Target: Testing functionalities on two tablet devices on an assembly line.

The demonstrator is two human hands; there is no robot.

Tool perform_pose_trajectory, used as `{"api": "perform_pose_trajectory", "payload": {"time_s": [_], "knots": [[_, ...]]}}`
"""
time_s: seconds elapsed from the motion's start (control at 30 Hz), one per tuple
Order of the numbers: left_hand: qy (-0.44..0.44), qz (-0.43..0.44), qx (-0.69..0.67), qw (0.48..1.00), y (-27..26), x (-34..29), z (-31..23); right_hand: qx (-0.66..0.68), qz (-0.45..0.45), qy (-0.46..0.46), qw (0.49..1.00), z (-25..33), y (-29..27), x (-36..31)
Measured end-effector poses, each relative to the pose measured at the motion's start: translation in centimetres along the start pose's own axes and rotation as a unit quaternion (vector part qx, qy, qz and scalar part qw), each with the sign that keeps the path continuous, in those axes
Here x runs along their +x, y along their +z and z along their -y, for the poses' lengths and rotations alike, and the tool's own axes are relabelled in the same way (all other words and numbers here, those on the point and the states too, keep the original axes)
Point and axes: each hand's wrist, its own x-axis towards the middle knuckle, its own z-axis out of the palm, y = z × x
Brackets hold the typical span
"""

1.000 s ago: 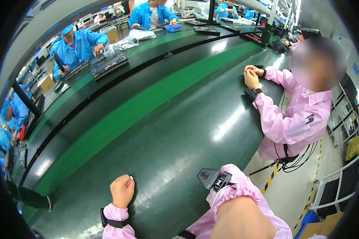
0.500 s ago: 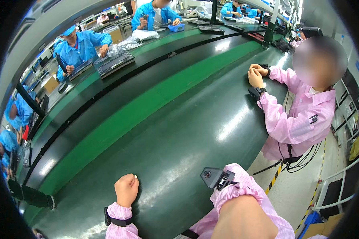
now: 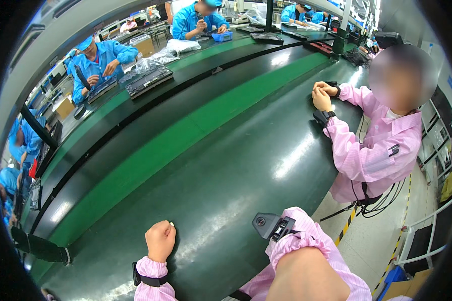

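My left hand (image 3: 160, 241) rests on the dark green tabletop (image 3: 221, 195), closed in a fist. A small pale spot shows at the tip of its thumb; no object is visible in the fist. A black strap with a small device (image 3: 149, 276) circles the pink cuff on that wrist. Close to the lower edge, bare skin of my right hand or wrist (image 3: 309, 275) comes out of a pink cuff toward the camera, its fingers out of view. On that sleeve sits a black device with a round lens (image 3: 272, 225), above the table's near edge.
Across the table, a person in blue (image 3: 98, 65) works at a flat black panel (image 3: 149, 81) beside clear plastic wrap. At right stands a person in pink (image 3: 376, 135) with hands together on the table. A dark post (image 3: 40, 246) rises at left; cables (image 3: 386, 198) hang at right.
The person in blue at left has lifted a hand off the plastic wrap and drawn it in. Another in blue farther back has changed posture slightly. My hands have hardly moved.
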Motion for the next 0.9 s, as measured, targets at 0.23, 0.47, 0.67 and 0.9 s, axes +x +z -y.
{"api": "perform_pose_trajectory", "payload": {"time_s": [0.23,0.47,0.67,0.9], "knots": [[-0.007,0.001,0.012,1.0,-0.7,-0.3,0.0,0.007,-0.004,0.011,1.0,-0.4,-0.3,0.0],[0.009,-0.001,-0.003,1.0,0.1,0.2,-0.3,0.015,0.014,-0.047,0.999,-0.8,-2.1,1.7],[0.006,-0.016,-0.01,1.0,-0.3,-0.3,0.4,0.009,0.002,-0.062,0.998,-1.3,-1.7,1.6],[0.011,-0.015,-0.016,1.0,-0.2,-0.2,0.1,0.01,-0.015,-0.064,0.998,-1.2,-1.4,1.5]]}}
